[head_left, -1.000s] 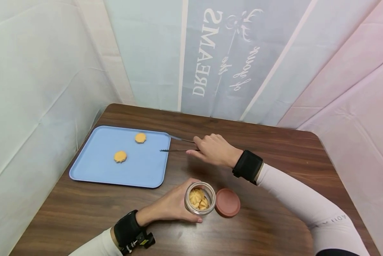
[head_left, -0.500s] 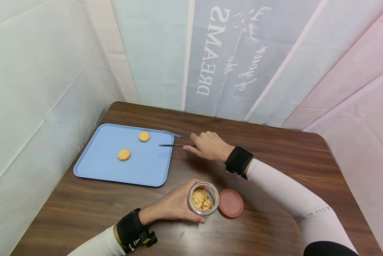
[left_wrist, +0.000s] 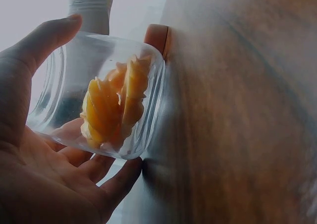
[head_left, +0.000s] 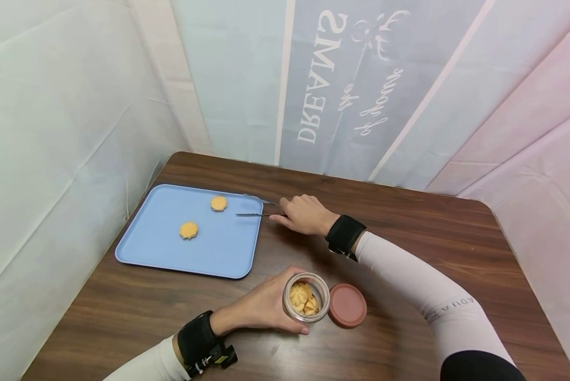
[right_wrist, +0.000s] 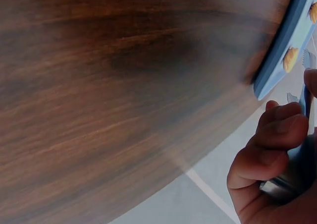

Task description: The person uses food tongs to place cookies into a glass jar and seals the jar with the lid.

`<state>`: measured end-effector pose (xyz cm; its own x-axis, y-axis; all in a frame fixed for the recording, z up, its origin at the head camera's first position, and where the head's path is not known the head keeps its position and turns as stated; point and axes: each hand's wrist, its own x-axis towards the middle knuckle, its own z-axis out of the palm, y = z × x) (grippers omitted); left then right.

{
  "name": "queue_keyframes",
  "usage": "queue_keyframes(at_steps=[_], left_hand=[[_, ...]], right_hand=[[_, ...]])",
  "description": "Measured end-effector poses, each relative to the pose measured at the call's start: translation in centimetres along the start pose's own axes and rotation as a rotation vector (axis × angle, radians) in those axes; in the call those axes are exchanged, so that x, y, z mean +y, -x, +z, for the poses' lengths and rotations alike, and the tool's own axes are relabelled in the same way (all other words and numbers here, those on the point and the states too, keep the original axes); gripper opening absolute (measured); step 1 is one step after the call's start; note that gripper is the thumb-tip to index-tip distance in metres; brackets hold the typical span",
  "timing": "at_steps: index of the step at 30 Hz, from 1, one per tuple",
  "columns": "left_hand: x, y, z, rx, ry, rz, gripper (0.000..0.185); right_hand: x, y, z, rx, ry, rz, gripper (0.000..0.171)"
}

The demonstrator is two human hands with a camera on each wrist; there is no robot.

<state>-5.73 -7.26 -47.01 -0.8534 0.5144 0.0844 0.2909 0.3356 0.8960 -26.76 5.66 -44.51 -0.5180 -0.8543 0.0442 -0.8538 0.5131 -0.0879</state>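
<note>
My left hand (head_left: 270, 306) grips a clear jar (head_left: 308, 318) around its side, with its open mouth facing up. Inside are several yellow ridged cookies (left_wrist: 101, 107), seen through the wall in the left wrist view. In my right hand (head_left: 308, 214) is a pair of metal tongs (head_left: 256, 215), their two arms spread apart and nothing between them. The toothed tips reach over the right edge of the blue tray (head_left: 161, 254). Two cookies lie on that tray, one near the middle (head_left: 188, 230) and one toward the back (head_left: 219, 203).
A reddish-brown round lid (head_left: 348, 306) lies on the wooden table (head_left: 399, 264), just right of the jar. Pale curtains (head_left: 237, 79) hang behind the table and along both sides.
My right hand has moved left, carrying the spread tongs further over the tray. The head view has shifted slightly. Jar, lid and cookies keep their places.
</note>
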Motion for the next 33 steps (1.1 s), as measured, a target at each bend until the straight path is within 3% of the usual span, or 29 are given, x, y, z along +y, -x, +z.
queue_keyframes(at_steps=[18,33], left_hand=[[-0.2,-0.1,-0.1,0.003,-0.016,-0.003,0.088],[-0.4,-0.1,0.1,0.009,-0.039,0.011,0.09]], right_hand=[[-0.7,-3.0,2.2,-0.058,-0.005,0.028,0.049],[-2.2,-4.7,2.3,-0.037,0.005,0.003,0.048]])
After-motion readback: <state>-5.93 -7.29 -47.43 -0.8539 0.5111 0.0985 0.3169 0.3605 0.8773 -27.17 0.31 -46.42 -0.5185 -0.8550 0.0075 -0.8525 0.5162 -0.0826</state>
